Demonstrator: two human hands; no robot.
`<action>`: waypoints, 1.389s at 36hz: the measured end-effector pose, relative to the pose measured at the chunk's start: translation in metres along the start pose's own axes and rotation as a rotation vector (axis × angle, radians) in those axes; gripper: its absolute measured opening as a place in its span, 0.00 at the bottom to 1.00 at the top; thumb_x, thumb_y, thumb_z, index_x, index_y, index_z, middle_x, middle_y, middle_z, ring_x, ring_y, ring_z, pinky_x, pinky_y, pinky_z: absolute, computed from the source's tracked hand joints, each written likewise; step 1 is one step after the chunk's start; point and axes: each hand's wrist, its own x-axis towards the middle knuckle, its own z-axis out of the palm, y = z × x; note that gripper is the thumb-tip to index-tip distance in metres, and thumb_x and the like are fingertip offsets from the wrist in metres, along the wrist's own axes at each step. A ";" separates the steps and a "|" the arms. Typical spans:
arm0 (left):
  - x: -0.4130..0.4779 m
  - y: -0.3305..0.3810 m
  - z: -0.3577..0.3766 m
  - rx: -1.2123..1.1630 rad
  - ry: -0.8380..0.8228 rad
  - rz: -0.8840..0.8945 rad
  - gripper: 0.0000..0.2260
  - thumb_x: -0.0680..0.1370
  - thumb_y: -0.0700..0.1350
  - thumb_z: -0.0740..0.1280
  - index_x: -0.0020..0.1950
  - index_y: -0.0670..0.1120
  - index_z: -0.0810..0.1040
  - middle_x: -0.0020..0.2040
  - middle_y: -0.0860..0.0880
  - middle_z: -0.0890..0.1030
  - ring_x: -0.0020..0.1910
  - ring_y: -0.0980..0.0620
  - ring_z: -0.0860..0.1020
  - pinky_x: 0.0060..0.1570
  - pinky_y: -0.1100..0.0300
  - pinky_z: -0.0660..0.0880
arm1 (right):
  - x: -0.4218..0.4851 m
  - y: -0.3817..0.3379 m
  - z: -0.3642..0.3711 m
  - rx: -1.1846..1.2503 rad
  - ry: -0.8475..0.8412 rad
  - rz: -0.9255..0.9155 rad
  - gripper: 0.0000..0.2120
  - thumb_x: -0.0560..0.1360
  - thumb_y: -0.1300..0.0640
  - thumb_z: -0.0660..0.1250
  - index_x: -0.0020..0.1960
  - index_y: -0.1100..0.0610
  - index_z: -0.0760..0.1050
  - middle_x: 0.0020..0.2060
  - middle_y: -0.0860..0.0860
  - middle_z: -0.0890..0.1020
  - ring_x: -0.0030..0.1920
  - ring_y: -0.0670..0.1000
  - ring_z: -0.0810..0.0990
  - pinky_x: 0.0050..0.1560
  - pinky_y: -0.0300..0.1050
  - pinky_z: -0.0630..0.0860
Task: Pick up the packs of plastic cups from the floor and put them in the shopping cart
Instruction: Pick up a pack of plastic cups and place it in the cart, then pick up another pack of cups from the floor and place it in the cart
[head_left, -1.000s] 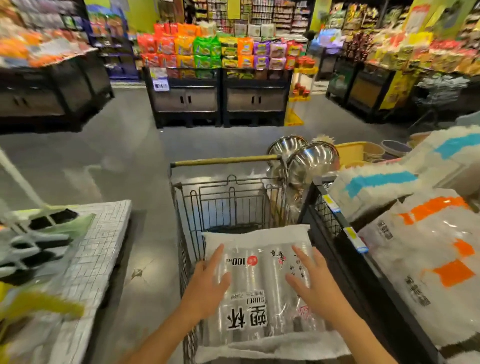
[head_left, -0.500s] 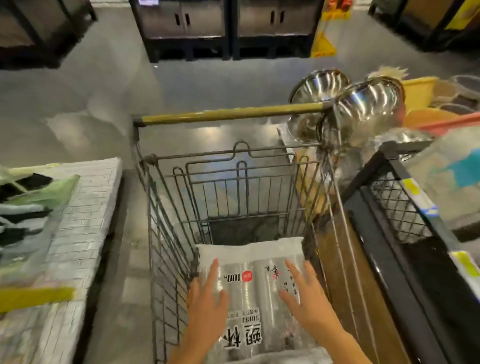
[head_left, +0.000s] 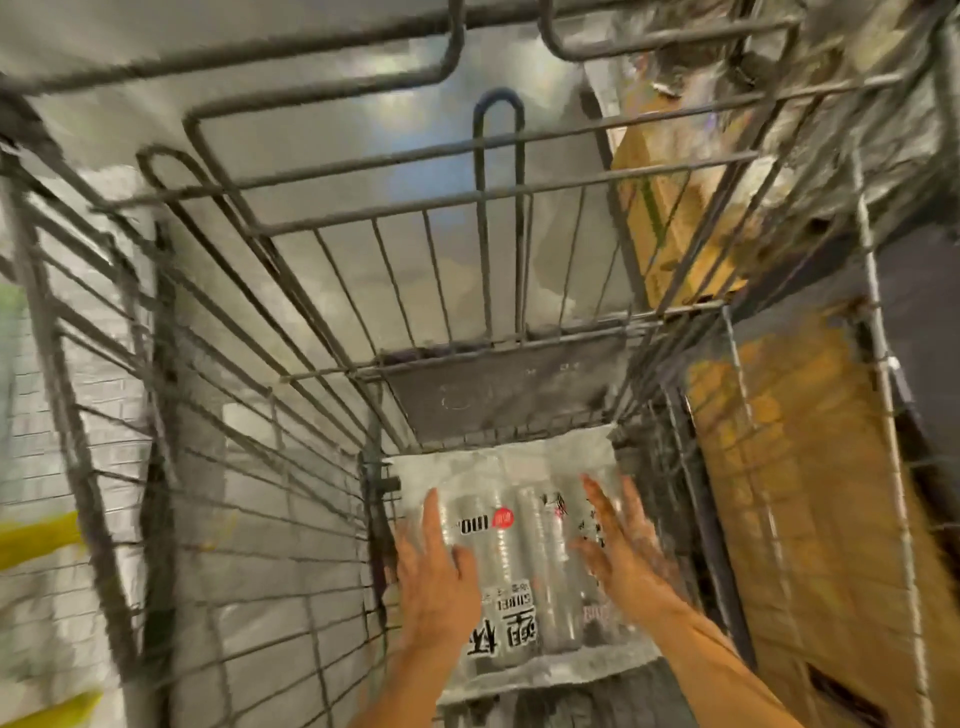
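A clear pack of plastic cups (head_left: 524, 525), with black lettering and a red dot, lies low inside the grey wire shopping cart (head_left: 270, 457), near its bottom. My left hand (head_left: 436, 577) presses on the pack's left side with fingers spread. On the pack's right side my right hand (head_left: 623, 551) does the same and is blurred by motion. Both hands reach down between the cart's side walls. Under the pack's near edge a further strip of clear plastic wrap (head_left: 545, 701) shows; I cannot tell what it belongs to.
The cart's folded wire child-seat panel (head_left: 467, 218) with a dark plastic flap (head_left: 498, 395) stands just beyond the pack. Brown cardboard boxes (head_left: 805, 519) press against the cart's right wall. A white grid-patterned surface (head_left: 52, 467) lies outside the left wall.
Both hands and the pack have gone down from the cart's rim to deep inside the basket. The view has tipped downward and closer, so the shop aisle is out of sight.
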 end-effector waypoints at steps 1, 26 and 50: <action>0.003 -0.002 0.003 0.000 -0.006 -0.015 0.32 0.84 0.51 0.53 0.70 0.73 0.31 0.78 0.57 0.33 0.80 0.46 0.40 0.76 0.42 0.54 | 0.001 0.002 0.005 -0.001 -0.006 0.013 0.37 0.80 0.49 0.66 0.75 0.33 0.42 0.78 0.41 0.35 0.80 0.60 0.47 0.75 0.57 0.57; -0.118 0.168 -0.142 0.919 -0.122 0.949 0.18 0.77 0.53 0.58 0.63 0.48 0.76 0.58 0.46 0.79 0.59 0.44 0.77 0.59 0.47 0.73 | -0.211 -0.118 -0.183 -0.451 0.129 0.066 0.16 0.81 0.48 0.58 0.65 0.53 0.69 0.58 0.54 0.78 0.58 0.60 0.79 0.52 0.55 0.78; -0.626 0.188 -0.129 1.078 -0.326 1.916 0.16 0.80 0.54 0.61 0.66 0.51 0.74 0.61 0.49 0.80 0.59 0.48 0.78 0.58 0.50 0.76 | -0.782 -0.045 -0.157 -0.142 0.854 0.665 0.19 0.81 0.45 0.59 0.71 0.46 0.68 0.67 0.53 0.76 0.63 0.59 0.76 0.56 0.52 0.72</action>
